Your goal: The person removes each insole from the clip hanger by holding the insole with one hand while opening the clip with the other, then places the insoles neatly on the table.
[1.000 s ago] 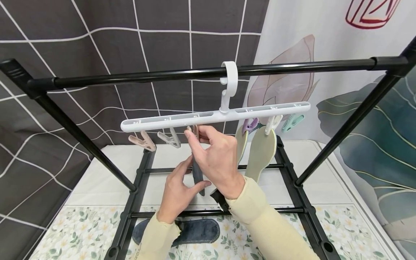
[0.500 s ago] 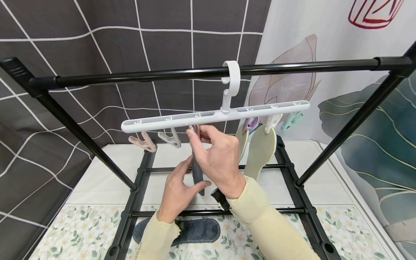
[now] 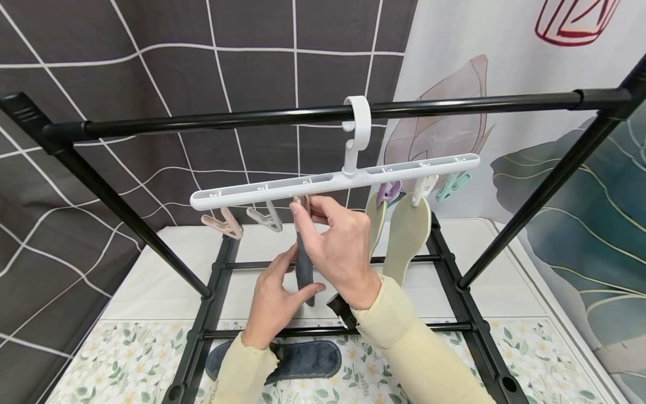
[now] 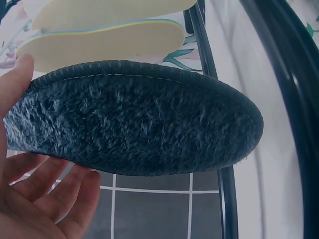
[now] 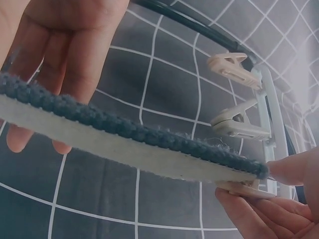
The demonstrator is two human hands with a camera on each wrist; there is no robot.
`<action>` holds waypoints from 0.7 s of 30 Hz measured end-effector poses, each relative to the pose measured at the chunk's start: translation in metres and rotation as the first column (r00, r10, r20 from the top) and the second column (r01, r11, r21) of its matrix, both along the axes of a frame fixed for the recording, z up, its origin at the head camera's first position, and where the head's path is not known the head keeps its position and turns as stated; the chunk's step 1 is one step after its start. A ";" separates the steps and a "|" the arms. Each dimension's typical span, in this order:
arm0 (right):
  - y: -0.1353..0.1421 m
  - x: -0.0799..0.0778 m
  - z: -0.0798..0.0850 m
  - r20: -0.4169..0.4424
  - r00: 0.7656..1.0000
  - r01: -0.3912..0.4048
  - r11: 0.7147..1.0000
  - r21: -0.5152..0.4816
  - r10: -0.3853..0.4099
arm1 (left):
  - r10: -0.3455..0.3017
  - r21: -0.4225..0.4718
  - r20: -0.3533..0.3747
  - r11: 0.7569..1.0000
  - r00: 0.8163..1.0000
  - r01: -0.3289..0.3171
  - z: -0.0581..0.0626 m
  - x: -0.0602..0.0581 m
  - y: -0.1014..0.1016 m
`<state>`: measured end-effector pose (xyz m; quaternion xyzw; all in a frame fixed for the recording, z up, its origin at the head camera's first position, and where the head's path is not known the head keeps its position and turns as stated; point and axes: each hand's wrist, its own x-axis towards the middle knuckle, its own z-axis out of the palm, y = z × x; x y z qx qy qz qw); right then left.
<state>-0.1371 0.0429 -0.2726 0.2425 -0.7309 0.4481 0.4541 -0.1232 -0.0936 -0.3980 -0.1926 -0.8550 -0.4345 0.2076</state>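
Observation:
A white clip hanger (image 3: pixel 404 171) hangs by its hook from the black top bar. Below its middle, my right hand (image 3: pixel 340 247) pinches a brownish clothespin (image 5: pixel 244 189) at the end of a dark blue fuzzy insole (image 4: pixel 139 119). That insole hangs edge-on in the head view, its pale backing showing in the right wrist view. My left hand (image 3: pixel 277 297) holds its lower part by the edges, thumb on one side and fingers on the other. A pink clothespin (image 3: pixel 224 223) and a grey one (image 3: pixel 266 216) dangle without load on the left.
Two pale green insoles (image 3: pixel 406 235) hang from purple and white clothespins at the right, near a mint clothespin (image 3: pixel 453 185). Another blue insole (image 3: pixel 310 359) lies on the floral surface, partly behind my left sleeve. Black rack bars (image 3: pixel 232 118) frame the area; a grid-patterned curtain stands behind.
The lower end of the blue insole has shifted slightly left with my left hand. My right hand stays at the clothespin, and the hanger has turned slightly.

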 end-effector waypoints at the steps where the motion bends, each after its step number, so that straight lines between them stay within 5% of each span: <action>1: 0.000 0.000 0.000 0.001 1.000 -0.002 1.000 0.000 0.002 | 0.000 -0.001 0.003 1.000 1.000 0.000 0.000 0.000 0.000; 21: 0.003 0.001 -0.001 -0.002 1.000 0.005 1.000 0.001 -0.005 | 0.031 -0.074 0.006 0.997 0.999 -0.031 -0.001 0.006 -0.009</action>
